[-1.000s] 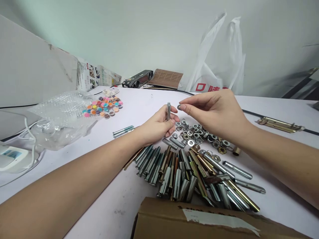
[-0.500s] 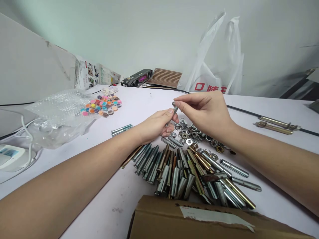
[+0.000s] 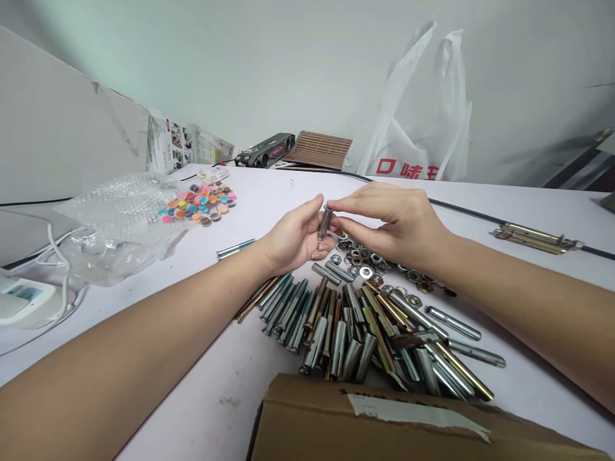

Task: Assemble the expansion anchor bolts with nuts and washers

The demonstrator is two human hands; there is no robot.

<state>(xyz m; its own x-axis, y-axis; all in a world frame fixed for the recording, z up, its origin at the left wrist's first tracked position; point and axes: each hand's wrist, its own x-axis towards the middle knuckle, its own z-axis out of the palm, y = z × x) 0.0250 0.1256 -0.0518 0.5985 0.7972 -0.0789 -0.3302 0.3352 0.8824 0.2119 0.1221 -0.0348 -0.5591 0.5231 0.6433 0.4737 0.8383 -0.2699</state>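
My left hand [image 3: 293,238] is closed round a short metal anchor bolt [image 3: 325,224], held nearly upright above the white table [image 3: 269,192]. My right hand [image 3: 389,221] meets it from the right, with thumb and fingers pinched on the bolt's top end. A small washer or nut was in those fingers earlier; it is hidden now. Just below both hands lies a heap of loose nuts and washers [image 3: 369,264]. Nearer to me lies a pile of several long anchor bolts and sleeves [image 3: 355,330].
A torn cardboard box [image 3: 384,426] sits at the near edge. Coloured round discs [image 3: 199,203] and bubble wrap [image 3: 115,221] lie at left, two bolts [image 3: 235,248] beside my left wrist, assembled brass anchors [image 3: 538,237] at right, a white plastic bag [image 3: 418,134] behind.
My right hand has brought its small ring-shaped part from beside the bolt onto the bolt's top, and its fingers now cover that end. My left hand kept hold of the bolt.
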